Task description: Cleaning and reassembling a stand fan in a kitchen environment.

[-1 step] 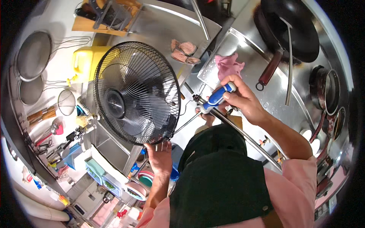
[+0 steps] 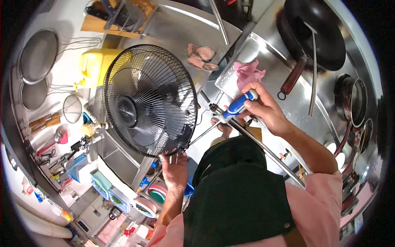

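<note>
A black fan [image 2: 152, 103] with a round wire guard stands upright in front of me. My left hand [image 2: 175, 173] holds the bottom rim of its guard, the thumb in front and the fingers curled partly out of sight behind. In my right hand [image 2: 265, 109] is a screwdriver [image 2: 236, 106] with a blue and white handle. Its long thin shaft slants down to the left, and the tip meets the lower right edge of the guard. What exactly the tip touches there is too small to make out.
A yellow jug [image 2: 92, 66] stands behind the fan to the left. Pinkish scouring pads [image 2: 203, 55] and a pink cloth [image 2: 249, 74] lie on steel counters. A dark wok [image 2: 317, 33] sits at the far right. A metal rail [image 2: 263, 148] crosses beneath my right arm.
The whole view has shifted slightly. Both hands keep their holds, and the screwdriver still reaches the same edge of the guard.
</note>
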Available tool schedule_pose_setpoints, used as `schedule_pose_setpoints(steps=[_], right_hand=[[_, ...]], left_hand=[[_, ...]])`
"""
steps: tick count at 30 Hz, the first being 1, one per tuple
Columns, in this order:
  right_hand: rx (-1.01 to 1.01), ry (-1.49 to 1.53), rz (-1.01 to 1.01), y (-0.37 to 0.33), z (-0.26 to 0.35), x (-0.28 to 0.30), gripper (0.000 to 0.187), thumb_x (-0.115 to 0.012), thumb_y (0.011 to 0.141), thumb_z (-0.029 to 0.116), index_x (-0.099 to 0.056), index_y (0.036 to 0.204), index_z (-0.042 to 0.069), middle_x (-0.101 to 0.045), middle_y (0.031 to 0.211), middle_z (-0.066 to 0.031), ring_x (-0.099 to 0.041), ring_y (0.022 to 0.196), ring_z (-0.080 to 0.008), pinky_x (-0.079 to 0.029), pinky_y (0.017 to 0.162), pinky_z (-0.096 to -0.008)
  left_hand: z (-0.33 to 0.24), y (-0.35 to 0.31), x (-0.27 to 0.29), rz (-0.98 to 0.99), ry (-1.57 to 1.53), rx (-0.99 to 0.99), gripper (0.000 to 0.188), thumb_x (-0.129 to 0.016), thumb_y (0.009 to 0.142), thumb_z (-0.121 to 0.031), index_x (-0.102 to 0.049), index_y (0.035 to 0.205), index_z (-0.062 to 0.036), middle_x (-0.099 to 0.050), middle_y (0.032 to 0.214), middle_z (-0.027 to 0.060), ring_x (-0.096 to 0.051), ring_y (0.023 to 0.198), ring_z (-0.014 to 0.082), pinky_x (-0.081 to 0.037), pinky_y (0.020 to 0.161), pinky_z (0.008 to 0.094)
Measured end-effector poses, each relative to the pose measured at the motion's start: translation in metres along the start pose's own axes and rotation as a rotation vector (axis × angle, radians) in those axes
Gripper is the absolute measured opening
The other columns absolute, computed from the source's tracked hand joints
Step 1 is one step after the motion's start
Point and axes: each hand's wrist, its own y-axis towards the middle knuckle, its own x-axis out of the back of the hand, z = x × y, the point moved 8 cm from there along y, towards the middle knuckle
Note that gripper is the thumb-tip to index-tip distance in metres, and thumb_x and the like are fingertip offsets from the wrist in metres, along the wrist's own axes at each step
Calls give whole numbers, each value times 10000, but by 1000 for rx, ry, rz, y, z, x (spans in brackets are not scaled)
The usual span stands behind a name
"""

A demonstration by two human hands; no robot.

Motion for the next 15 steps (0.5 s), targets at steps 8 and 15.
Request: schedule_pose_setpoints(steps=[8,15], right_hand=[[13,-102,3,9,25,-8,280,-516,943,131,-420,1204,102,-521,1055,-101,-603,903,-178,-524,782,-300],[33,-151,39,18,45,-9,267,-484,941,96,-431,1203,105,-511,1175,-111,-588,937,-183,-525,814,-327]], left_hand=[[33,-2,-15,86,-28,179,101,-675,838,-136,-618,903,-84,-659,1000,78,-563,1139,280,-400,1045,441],[49,7,-47,73,-127,231,125,-587,887,-130,-608,940,-19,-627,1068,142,-558,1124,264,-405,1045,419]])
